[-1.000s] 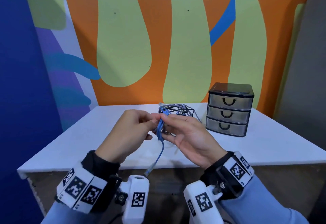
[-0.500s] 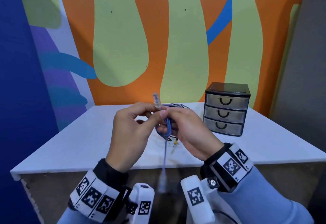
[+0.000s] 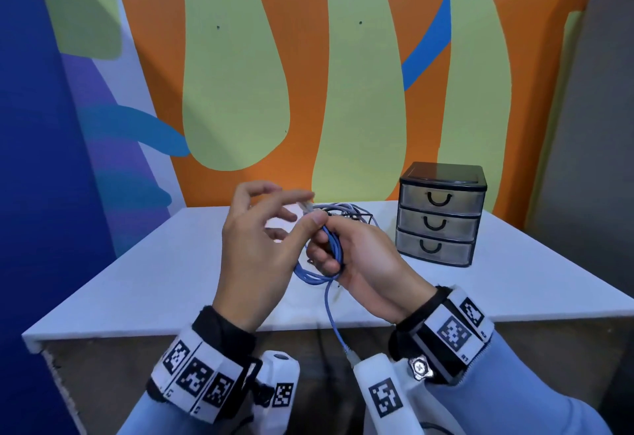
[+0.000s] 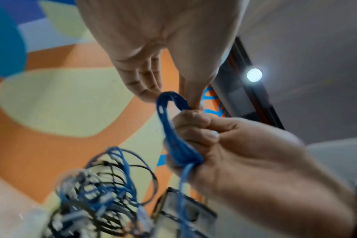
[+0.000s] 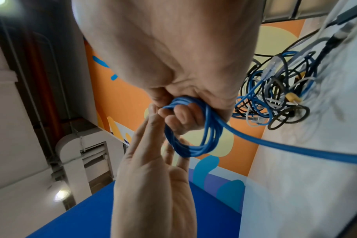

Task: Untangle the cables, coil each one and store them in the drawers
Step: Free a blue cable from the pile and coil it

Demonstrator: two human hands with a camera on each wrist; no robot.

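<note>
My right hand (image 3: 326, 251) grips a small coil of blue cable (image 3: 335, 249) in its curled fingers, above the white table (image 3: 171, 280). The coil shows clearly in the right wrist view (image 5: 204, 145) and in the left wrist view (image 4: 173, 145). One clear plug end (image 3: 306, 206) sticks up from the top of the grip, and the tail hangs down past the table's front edge. My left hand (image 3: 296, 206) is beside it with fingers spread and straight, its thumb tip touching the coil. The tangle of blue, grey and black cables (image 3: 346, 213) lies on the table behind my hands.
A small dark unit of three drawers (image 3: 441, 215), all closed, stands on the table at the right, beyond the tangle. A painted wall rises right behind the table. Bare tabletop stretches to the left of my hands.
My left hand has let go of the plug end it was pinching and spread its fingers. The coil sits deeper in my right hand and the hanging tail has swung right.
</note>
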